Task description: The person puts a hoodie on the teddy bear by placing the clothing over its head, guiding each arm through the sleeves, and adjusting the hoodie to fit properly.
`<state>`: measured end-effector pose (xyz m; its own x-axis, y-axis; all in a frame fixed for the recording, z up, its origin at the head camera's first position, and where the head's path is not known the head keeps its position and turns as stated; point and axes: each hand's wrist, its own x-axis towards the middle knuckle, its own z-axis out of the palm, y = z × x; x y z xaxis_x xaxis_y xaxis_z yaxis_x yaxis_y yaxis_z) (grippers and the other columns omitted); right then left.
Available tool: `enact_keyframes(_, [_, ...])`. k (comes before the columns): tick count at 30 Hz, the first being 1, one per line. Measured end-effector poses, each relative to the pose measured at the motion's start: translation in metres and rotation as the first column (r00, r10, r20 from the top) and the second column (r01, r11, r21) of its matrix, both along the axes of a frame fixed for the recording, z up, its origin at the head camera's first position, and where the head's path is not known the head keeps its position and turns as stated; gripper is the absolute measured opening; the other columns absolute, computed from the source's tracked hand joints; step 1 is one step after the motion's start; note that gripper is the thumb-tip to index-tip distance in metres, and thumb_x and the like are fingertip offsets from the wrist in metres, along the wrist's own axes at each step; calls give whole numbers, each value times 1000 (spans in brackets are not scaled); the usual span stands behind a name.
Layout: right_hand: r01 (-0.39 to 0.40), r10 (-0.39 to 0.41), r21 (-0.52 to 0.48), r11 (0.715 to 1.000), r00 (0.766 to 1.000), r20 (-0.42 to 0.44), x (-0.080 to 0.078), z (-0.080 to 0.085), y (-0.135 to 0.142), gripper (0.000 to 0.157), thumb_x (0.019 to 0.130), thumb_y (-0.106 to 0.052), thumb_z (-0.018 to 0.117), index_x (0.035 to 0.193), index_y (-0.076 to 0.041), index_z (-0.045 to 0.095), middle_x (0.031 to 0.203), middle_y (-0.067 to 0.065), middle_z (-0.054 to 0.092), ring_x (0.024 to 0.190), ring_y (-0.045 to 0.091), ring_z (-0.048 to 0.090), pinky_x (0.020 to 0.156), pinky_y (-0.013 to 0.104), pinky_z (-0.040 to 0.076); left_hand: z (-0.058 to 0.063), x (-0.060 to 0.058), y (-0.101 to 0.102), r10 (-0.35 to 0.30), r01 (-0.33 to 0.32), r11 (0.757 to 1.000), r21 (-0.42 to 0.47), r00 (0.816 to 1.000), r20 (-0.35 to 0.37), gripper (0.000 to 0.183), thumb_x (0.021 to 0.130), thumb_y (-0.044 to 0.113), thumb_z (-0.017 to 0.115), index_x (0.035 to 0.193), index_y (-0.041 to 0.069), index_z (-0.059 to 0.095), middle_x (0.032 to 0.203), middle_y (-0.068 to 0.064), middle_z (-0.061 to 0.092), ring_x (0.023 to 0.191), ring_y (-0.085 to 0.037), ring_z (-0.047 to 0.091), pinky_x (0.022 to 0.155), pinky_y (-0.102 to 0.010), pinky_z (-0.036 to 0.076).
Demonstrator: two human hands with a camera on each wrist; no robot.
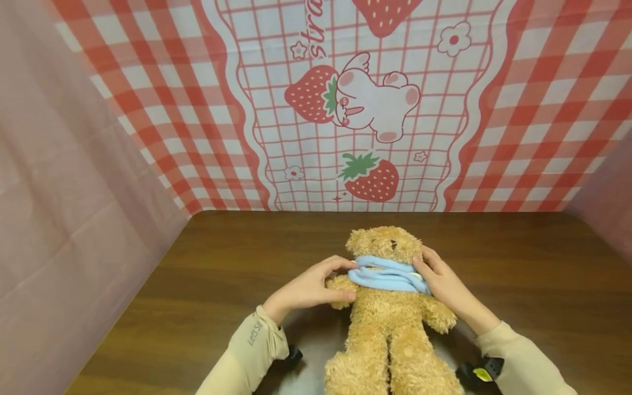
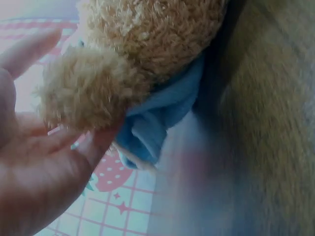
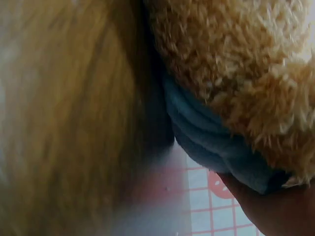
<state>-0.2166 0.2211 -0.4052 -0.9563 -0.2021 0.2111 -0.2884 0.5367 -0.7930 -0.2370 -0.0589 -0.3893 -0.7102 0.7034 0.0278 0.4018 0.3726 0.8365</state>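
Note:
A curly tan teddy bear (image 1: 387,318) lies on its back, head toward the far side. Light blue cloth (image 1: 387,277), bunched in folds, circles its neck; whether it is a shirt or a scarf cannot be told. My left hand (image 1: 311,282) is at the bear's arm on the left, fingertips touching the cloth's edge, thumb apart and lying across that arm. In the left wrist view, the bear's arm (image 2: 88,88) sits between thumb and fingers. My right hand (image 1: 444,282) pinches the cloth beside the head, thumb on top; its fingers are partly hidden. Blue folds (image 3: 216,140) also show in the right wrist view.
The bear is on a brown wooden table (image 1: 222,263). Behind it hangs a red and white checked cloth (image 1: 197,120) with strawberry prints. A pale pink curtain (image 1: 74,192) borders the left side. Dark wrist devices (image 1: 481,373) show near both sleeves.

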Motion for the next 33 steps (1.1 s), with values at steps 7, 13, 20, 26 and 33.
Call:
enact_keyframes(7, [37,-37,4,999,999,39,-10,-2,5,34,100,-28,30,96,3,42,113,23,39,101,33,39,77,40,30,-5,-9,4,-42,41,999,22,998,36,66,77,27,72,134,30,40,139,9,39,127,-10,38,94,-26,39])
enact_keyframes(13, [14,-8,-33,999,988,156,-8,1,-1,61,98,-36,33,138,10,20,134,34,31,124,47,30,94,57,31,-10,-13,4,-11,11,1000,12,1000,-10,46,76,25,73,117,23,53,121,6,52,115,-12,47,89,-26,42])
enact_keyframes(20, [123,-109,62,990,975,-191,5,17,-5,36,91,-24,54,119,-2,48,116,14,47,101,26,52,83,35,45,-13,-10,11,56,-55,998,21,995,-83,25,76,16,71,96,16,55,95,5,57,89,-8,53,79,-23,44])
enact_keyframes(26, [21,18,128,992,954,-298,21,24,7,11,83,-14,66,84,-23,58,68,-10,51,56,4,44,49,19,37,-7,-12,4,81,-81,996,28,997,-7,29,78,20,71,88,9,46,78,2,48,67,-6,47,60,-20,40])
enact_keyframes(33, [-124,215,266,956,915,-343,25,24,23,23,76,-10,72,83,-30,62,73,-18,49,56,-1,40,48,16,35,-8,-18,-10,-80,68,995,70,978,191,31,83,16,65,110,10,51,108,-3,53,83,-9,55,74,-25,47])
